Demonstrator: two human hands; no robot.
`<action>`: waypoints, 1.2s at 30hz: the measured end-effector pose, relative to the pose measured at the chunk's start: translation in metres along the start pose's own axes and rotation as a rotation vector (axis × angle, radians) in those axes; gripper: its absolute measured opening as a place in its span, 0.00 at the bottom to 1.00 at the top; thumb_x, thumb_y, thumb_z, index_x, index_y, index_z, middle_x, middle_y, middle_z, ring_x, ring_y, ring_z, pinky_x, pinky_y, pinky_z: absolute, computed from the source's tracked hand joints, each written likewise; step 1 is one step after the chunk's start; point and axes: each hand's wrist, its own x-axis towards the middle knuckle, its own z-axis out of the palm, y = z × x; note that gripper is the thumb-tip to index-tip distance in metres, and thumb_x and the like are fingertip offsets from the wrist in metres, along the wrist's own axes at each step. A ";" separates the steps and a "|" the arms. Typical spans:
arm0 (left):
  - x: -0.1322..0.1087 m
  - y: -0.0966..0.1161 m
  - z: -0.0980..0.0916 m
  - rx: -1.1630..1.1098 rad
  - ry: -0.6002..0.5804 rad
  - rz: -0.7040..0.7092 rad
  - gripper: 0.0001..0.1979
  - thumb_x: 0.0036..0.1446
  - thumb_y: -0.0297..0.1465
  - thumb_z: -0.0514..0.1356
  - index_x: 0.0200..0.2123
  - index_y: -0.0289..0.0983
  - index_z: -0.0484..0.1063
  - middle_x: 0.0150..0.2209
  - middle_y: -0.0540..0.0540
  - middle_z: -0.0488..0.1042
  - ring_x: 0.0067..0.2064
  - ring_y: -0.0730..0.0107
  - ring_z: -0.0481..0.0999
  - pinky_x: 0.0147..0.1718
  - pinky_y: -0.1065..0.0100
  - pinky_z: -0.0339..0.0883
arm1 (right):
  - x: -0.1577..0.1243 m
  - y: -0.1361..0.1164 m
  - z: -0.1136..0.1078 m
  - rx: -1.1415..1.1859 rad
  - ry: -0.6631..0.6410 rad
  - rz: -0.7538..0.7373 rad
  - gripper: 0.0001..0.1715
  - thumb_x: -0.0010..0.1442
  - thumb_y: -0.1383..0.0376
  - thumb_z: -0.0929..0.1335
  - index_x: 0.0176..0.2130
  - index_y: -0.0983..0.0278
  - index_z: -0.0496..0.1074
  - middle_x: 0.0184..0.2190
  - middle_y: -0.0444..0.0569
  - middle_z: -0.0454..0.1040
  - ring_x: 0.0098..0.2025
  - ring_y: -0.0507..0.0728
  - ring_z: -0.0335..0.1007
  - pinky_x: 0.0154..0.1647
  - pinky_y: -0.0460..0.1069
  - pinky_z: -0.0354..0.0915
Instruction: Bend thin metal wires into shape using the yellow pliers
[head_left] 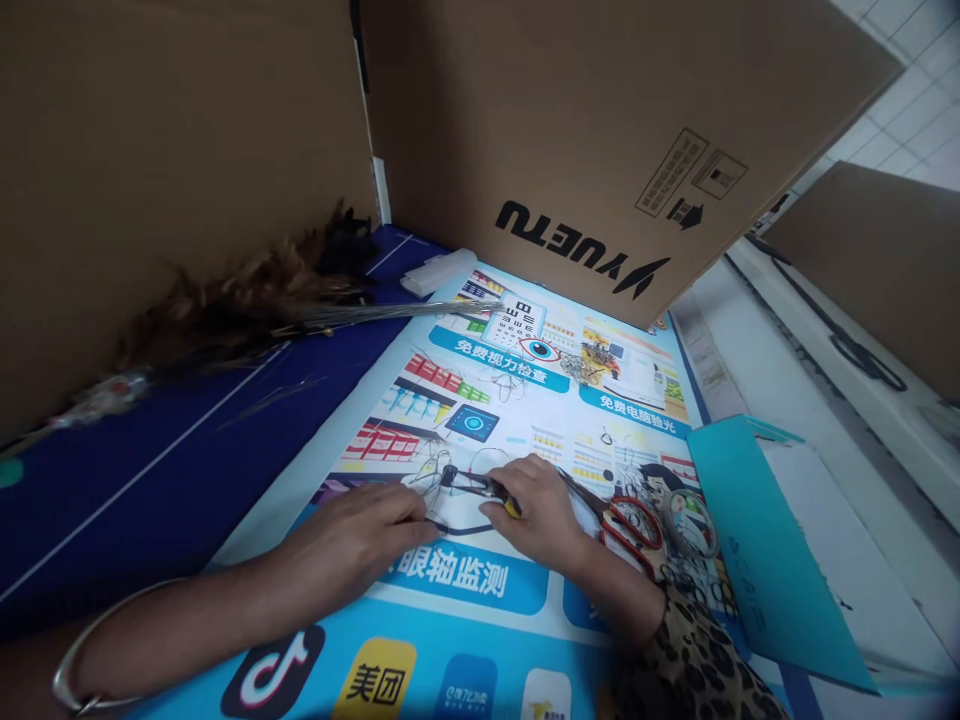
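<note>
1. Head view: the right hand (536, 510) is closing around pliers (491, 488) with some yellow on the handle; taking these as landmark.
2. Left hand (367, 525) is lying just left of the pliers, thumb and fingers pinching together on thin wire (433, 482).
3. That wire is looping beside the pliers' nose, where a small dark piece (448, 475) is sitting; cannot tell if the nose is biting it.
4. Printed poster (450, 655) is lying under the pliers and both hands.
5. Right of the pliers, red-handled scissors (631, 525) are lying, with a tape roll (691, 523) just beyond them.
6. Farther right of the pliers, a teal card piece (780, 560) is resting.
7. Beyond the pliers, a wire tangle (581, 369) is lying on the poster; behind it a cardboard box (600, 130) is standing.
8. Left of and beyond the pliers, brown feathers (240, 295) are spreading and straight wires (405, 313) are reaching over the poster.
</note>
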 end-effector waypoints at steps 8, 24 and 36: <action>-0.006 0.019 -0.005 0.017 -0.068 -0.054 0.17 0.62 0.21 0.51 0.49 0.41 0.71 0.41 0.44 0.74 0.40 0.60 0.72 0.39 0.61 0.64 | -0.001 -0.001 -0.001 0.003 -0.002 -0.004 0.16 0.57 0.61 0.71 0.45 0.62 0.72 0.39 0.49 0.75 0.42 0.59 0.68 0.44 0.54 0.61; -0.012 0.025 -0.007 -0.037 -0.011 -0.043 0.16 0.65 0.25 0.50 0.53 0.40 0.67 0.44 0.42 0.73 0.42 0.61 0.73 0.38 0.62 0.68 | 0.001 -0.001 -0.003 0.025 -0.017 -0.012 0.15 0.58 0.60 0.69 0.45 0.63 0.72 0.38 0.50 0.75 0.41 0.59 0.67 0.44 0.54 0.62; -0.006 0.027 -0.009 -0.017 -0.020 -0.044 0.14 0.65 0.27 0.49 0.46 0.42 0.72 0.34 0.45 0.73 0.33 0.62 0.70 0.29 0.65 0.63 | 0.001 0.000 -0.003 0.037 -0.010 -0.019 0.14 0.59 0.59 0.69 0.45 0.62 0.72 0.38 0.50 0.75 0.41 0.60 0.67 0.43 0.55 0.62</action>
